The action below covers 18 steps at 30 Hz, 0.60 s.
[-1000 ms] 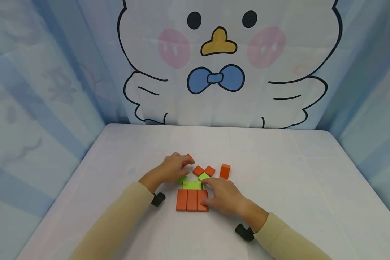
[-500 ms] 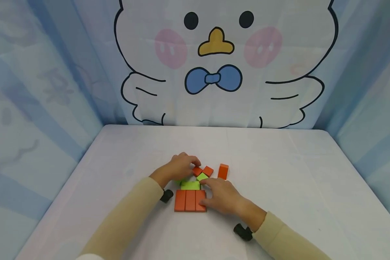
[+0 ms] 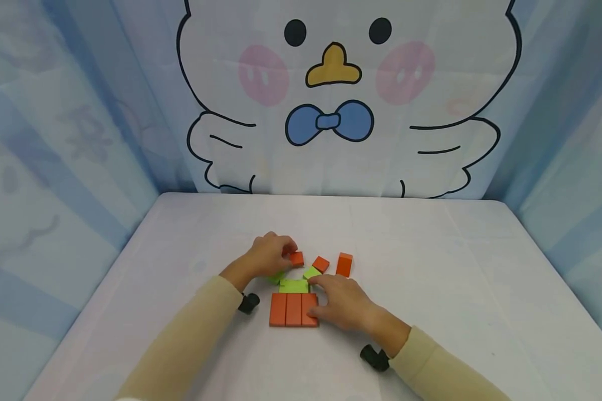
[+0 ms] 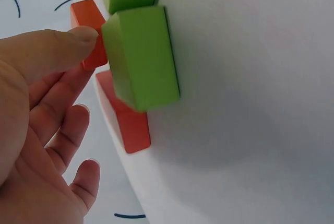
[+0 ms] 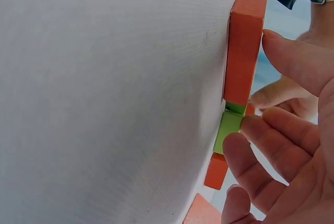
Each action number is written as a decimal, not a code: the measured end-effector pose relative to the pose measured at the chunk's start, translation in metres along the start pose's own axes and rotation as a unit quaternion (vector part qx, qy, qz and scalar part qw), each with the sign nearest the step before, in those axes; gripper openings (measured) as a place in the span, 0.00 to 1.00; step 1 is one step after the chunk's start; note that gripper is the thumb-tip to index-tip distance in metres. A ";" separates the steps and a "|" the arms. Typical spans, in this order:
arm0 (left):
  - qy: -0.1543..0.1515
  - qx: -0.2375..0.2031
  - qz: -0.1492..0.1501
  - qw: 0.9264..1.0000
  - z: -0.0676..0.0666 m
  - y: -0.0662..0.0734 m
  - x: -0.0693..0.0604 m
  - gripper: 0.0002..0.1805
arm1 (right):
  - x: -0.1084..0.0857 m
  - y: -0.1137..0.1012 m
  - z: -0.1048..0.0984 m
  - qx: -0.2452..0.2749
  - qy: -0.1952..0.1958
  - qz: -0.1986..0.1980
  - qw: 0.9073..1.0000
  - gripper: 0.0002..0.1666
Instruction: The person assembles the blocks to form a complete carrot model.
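Observation:
In the head view, my left hand (image 3: 266, 257) pinches a small orange block (image 3: 297, 259) between thumb and fingers, behind the green blocks. The left wrist view shows the thumb on this block, a green block (image 4: 146, 57) beside it and another orange block (image 4: 133, 130) partly behind the green one. My right hand (image 3: 348, 303) lies along the right side of the arrangement with relaxed fingers. Its thumb is at a row of three orange blocks (image 3: 294, 310), its fingertips at a green block (image 5: 228, 132). A wide green piece (image 3: 294, 286) adjoins the row.
A tilted orange block (image 3: 321, 264) touches the right green block, and a taller orange block (image 3: 344, 264) stands farther right. White cloth covers the table (image 3: 431, 250). A printed curtain (image 3: 331, 167) hangs behind it.
My left hand first moved right to the tilted orange blocks, then back left. The left one of that pair has shifted left with it. My right hand has stayed in place.

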State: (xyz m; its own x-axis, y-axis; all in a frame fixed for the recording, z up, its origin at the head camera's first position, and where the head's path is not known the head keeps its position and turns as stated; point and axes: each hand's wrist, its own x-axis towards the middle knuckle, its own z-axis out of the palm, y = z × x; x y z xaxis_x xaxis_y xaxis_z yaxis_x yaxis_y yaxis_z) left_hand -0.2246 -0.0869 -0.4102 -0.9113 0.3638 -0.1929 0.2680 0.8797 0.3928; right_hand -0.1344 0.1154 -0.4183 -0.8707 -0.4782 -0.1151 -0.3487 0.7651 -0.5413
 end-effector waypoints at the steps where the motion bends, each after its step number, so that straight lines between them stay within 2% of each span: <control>1: 0.004 0.000 -0.001 1.000 -0.002 -0.002 -0.002 0.16 | 0.000 0.000 0.000 0.000 -0.001 0.001 1.000 0.34; 7: 0.019 -0.012 -0.006 1.000 -0.011 -0.013 -0.024 0.16 | 0.000 0.000 0.000 0.001 -0.004 0.006 1.000 0.34; 12: 0.026 -0.023 0.006 0.999 -0.014 -0.018 -0.051 0.15 | 0.000 -0.001 -0.001 0.000 -0.002 0.002 1.000 0.34; 18: 0.036 -0.022 0.013 0.999 -0.010 -0.019 -0.086 0.15 | 0.001 0.000 0.000 0.000 -0.003 -0.001 1.000 0.34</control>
State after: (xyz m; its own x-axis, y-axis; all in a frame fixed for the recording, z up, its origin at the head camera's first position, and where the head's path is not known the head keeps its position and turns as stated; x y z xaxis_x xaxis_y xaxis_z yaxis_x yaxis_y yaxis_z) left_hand -0.1546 -0.1376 -0.3924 -0.9250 0.3616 -0.1167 0.2791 0.8550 0.4372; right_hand -0.1348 0.1150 -0.4178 -0.8682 -0.4818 -0.1190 -0.3498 0.7642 -0.5418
